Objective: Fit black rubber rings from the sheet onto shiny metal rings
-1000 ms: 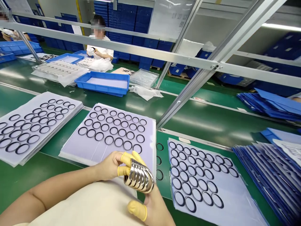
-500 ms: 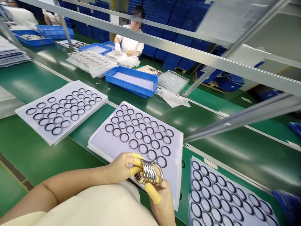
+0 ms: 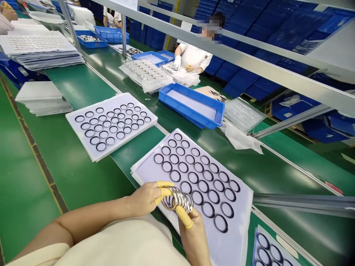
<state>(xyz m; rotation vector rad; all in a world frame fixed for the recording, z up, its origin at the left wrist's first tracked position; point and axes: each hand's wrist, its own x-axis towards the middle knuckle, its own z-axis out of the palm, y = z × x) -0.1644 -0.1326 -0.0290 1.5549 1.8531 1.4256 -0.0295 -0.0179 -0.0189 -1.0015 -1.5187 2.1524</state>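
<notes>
A bundle of shiny metal rings (image 3: 180, 201) is held between my two hands, over the near edge of a white sheet stack (image 3: 235, 236). My left hand (image 3: 148, 197), with yellow finger cots, pinches the bundle's left end. My right hand (image 3: 192, 229) grips the right end from below, its yellow-covered thumb lying on the near side. Some right fingertips are hidden behind the rings. On the sheet beyond my hands lie dark-edged rings (image 3: 203, 186) in rows.
Another sheet stack with rings (image 3: 111, 146) is on the left; part of a third (image 3: 273, 255) shows at lower right. Across the green bench stand a long blue tray (image 3: 191, 105) and clear plastic packaging (image 3: 244, 112). A metal rail (image 3: 249, 61) crosses above. A co-worker (image 3: 194, 59) sits opposite.
The view has swung left, so the bench things appear further right. The held rings are tilted differently and fanned more between my hands; both hands keep hold.
</notes>
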